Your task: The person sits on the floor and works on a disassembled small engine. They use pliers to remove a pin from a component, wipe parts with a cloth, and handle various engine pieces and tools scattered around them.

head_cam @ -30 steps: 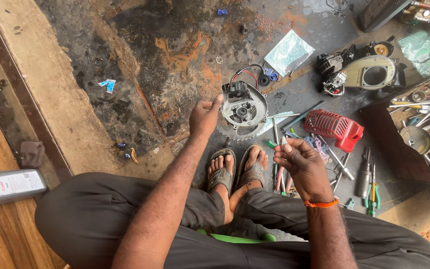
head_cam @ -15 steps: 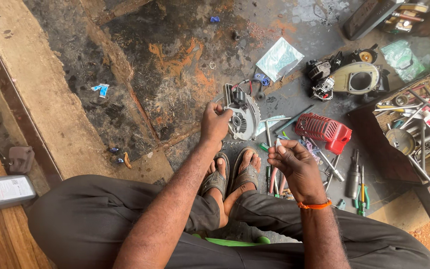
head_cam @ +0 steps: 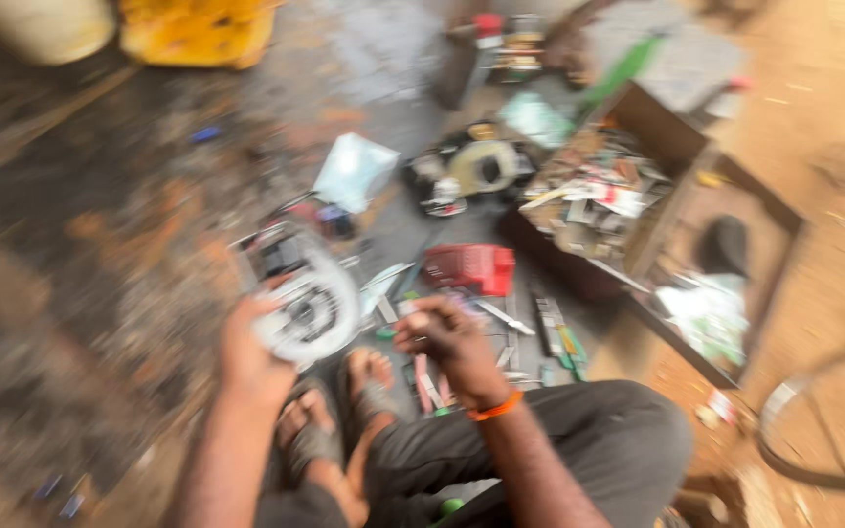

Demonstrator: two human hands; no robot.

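From my remote view, the frame is heavily motion-blurred, so fine detail is limited. The person sits on the floor (head_cam: 119, 264), a dark, stained concrete surface, with sandalled feet drawn in below the hands.

The left hand (head_cam: 251, 357) grips the round white motor part (head_cam: 307, 305), a disc-shaped housing with a dark block and wires at its upper edge. The fingers are curled onto its lower left rim, and the part is held just above the feet, tilted toward the camera.

The right hand (head_cam: 447, 337), with an orange band (head_cam: 494, 407) at the wrist, is closed in a loose fist just right of the motor part. Its fingers are pressed together; I cannot tell whether they pinch anything, as blur hides the tips.

Surroundings: a red ribbed cover (head_cam: 469, 267) lies on the floor beyond the right hand, with scattered hand tools (head_cam: 550, 337) beside and below it. A black and cream engine unit (head_cam: 466, 171) lies farther back, near a pale plastic bag (head_cam: 354, 171). An open wooden toolbox (head_cam: 638, 210) full of mixed hardware stands to the right. A yellow container (head_cam: 198, 29) stands at the top edge.
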